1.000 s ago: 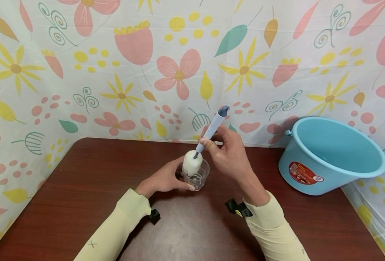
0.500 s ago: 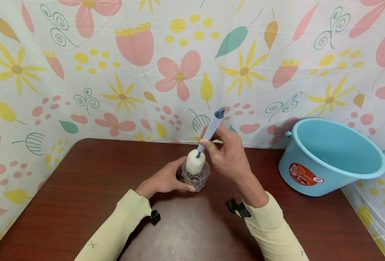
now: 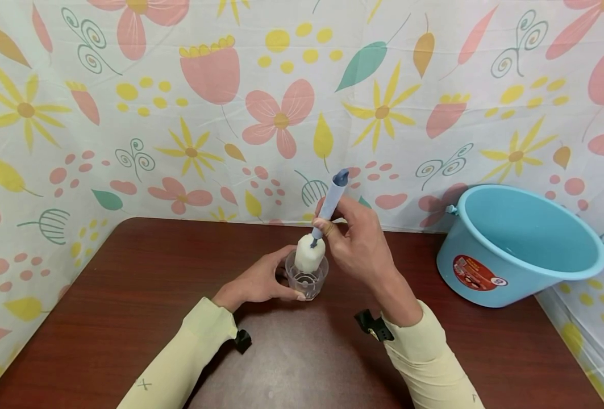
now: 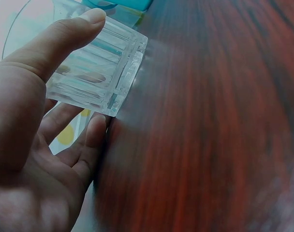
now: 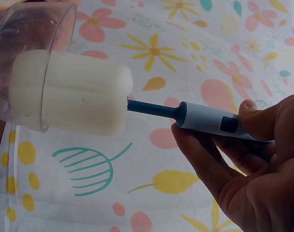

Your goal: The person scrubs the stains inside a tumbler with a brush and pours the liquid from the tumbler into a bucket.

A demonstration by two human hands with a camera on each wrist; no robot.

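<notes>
My left hand grips a clear plastic cup around its side, thumb in front. In the left wrist view, the thumb and fingers hold the ribbed lower part of the cup just over the tabletop. A cup brush has its white sponge head partly inside the cup, with the top rising above the rim. My right hand pinches its light blue handle, which leans up to the right. In the right wrist view, a dark blue stem joins the handle to the sponge head.
A light blue bucket with a red label stands on the right of the dark brown table. Behind the table hangs a flower-patterned white cloth. Black wrist devices sit below both hands.
The sponge head has shifted rightward in the cup, and the brush handle has become slightly more upright, its top moving left. The left hand and the cup stay in place.
</notes>
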